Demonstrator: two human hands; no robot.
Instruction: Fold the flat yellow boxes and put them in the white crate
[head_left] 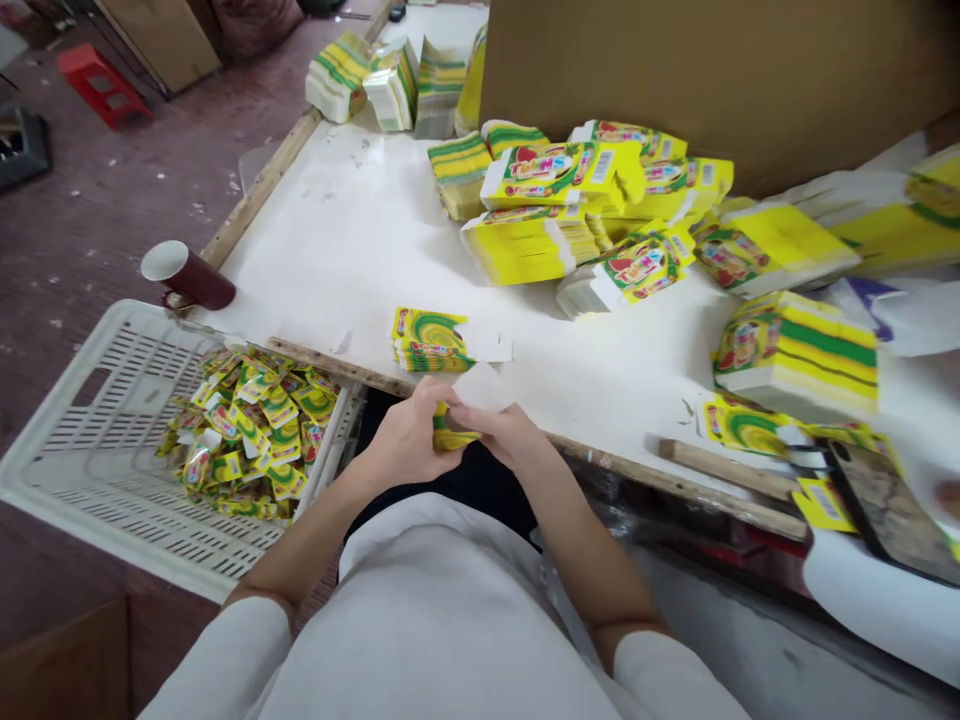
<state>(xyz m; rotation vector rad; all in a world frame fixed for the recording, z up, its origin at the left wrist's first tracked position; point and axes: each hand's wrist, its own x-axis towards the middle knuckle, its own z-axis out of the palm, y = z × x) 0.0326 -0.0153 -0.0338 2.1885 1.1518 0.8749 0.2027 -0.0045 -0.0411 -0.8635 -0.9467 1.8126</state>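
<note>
My left hand [409,440] and my right hand [504,432] meet at the table's near edge, both closed around one small yellow-green carton [450,436] whose white flap sticks up between them. Just beyond, a short stack of flat carton blanks [429,341] lies on the white table [352,230]. To my left, a white plastic crate [97,440] holds a heap of folded yellow-green cartons [251,430].
Many stacks of flat yellow cartons [570,215] cover the table's far and right side, before a big brown cardboard box [712,70]. A dark red cup [187,277] lies at the table's left corner. A phone [889,510] and a wooden stick [724,468] rest at right. A red stool [97,85] stands far left.
</note>
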